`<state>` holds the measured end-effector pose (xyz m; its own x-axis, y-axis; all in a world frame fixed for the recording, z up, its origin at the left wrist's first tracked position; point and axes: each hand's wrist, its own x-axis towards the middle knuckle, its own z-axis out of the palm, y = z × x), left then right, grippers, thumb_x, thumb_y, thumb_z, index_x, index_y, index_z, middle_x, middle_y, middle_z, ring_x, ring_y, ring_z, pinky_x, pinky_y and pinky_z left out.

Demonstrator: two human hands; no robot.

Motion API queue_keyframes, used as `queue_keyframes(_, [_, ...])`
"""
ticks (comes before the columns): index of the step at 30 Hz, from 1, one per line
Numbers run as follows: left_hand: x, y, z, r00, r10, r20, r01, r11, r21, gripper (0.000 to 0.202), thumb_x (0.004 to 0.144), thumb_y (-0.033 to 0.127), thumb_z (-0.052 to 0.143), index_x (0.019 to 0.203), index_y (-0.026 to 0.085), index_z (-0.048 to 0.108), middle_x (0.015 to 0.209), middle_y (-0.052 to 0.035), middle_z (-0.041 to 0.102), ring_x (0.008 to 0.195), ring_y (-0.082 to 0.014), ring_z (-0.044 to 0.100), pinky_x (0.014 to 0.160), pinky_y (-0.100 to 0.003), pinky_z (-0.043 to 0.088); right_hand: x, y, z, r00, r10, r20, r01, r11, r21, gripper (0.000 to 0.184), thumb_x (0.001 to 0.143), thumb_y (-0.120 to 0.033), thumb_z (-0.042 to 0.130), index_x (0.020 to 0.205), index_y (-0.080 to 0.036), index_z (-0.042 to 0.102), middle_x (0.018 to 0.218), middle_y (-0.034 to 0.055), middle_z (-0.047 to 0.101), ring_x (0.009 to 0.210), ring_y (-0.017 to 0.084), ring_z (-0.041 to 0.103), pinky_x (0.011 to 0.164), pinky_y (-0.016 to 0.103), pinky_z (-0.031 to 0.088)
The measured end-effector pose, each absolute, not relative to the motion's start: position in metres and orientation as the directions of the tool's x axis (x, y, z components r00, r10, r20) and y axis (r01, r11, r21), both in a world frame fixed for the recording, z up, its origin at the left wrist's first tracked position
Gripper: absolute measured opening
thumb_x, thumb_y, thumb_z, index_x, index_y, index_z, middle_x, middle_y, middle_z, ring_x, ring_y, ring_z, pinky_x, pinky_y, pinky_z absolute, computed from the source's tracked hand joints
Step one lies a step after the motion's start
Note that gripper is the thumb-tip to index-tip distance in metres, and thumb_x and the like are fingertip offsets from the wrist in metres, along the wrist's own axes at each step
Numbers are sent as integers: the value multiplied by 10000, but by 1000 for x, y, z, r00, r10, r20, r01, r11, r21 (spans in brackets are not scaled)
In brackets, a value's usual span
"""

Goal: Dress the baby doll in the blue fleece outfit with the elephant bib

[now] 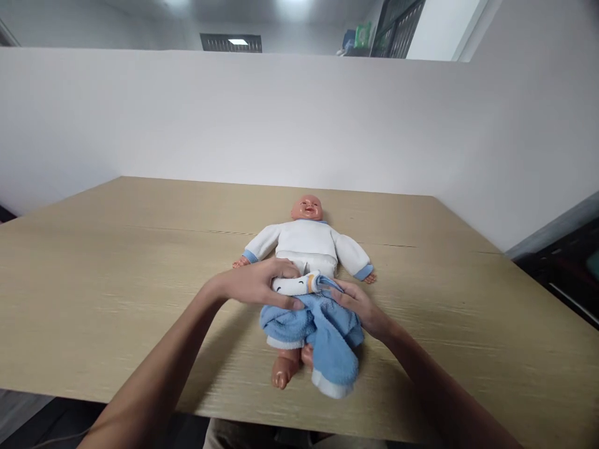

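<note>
A baby doll [306, 240] in a white top lies on its back on the wooden table [116, 262], head away from me. Blue fleece trousers [322, 337] cover its legs; one bare foot sticks out near the front. My left hand [259, 284] is closed on the white waistband at the doll's left hip. My right hand [358, 305] grips the blue fabric at the other hip.
A white partition wall [281, 118] rises behind the table. The table's front edge runs just below the doll's feet. A dark shelf or cabinet [566, 268] stands to the right of the table.
</note>
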<state>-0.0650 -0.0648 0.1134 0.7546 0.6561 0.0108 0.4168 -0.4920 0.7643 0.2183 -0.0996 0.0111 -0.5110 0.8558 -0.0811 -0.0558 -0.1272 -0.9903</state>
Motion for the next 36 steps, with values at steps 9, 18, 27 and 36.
queue_keyframes(9, [-31,-26,115,918,354,-181,268,-214,939,374,659,351,964,994,234,846,1013,-9,820,941,-301,765,795,-330,642,225,-98,7,-177,979,-104,-227,-143,-963,634,843,-745,772,1243,-258,699,1026,63,784,919,251,739,807,336,605])
queue_keyframes(18, [-24,-19,94,946,201,-254,287,-157,945,348,748,430,939,1004,215,842,988,0,842,925,-284,782,871,-338,650,249,-106,20,-692,680,-242,171,-171,-970,504,766,-584,923,1072,-210,779,994,35,778,857,229,724,762,328,606])
queue_keyframes(27, [-21,-10,78,969,205,-141,178,-177,968,393,849,442,872,1162,212,812,1178,-32,826,1199,-304,751,1074,-381,604,235,-106,15,-288,917,-276,-73,-309,-948,661,881,-746,745,1291,-228,734,1059,65,790,932,244,724,862,363,595])
queue_keyframes(36, [-15,-5,64,990,86,-116,120,-40,992,526,778,377,952,1238,200,767,1278,-20,792,1267,-273,715,1110,-327,566,255,-106,21,-694,685,-220,91,-220,-971,663,742,-680,901,1192,-214,761,1042,53,768,974,253,706,902,372,589])
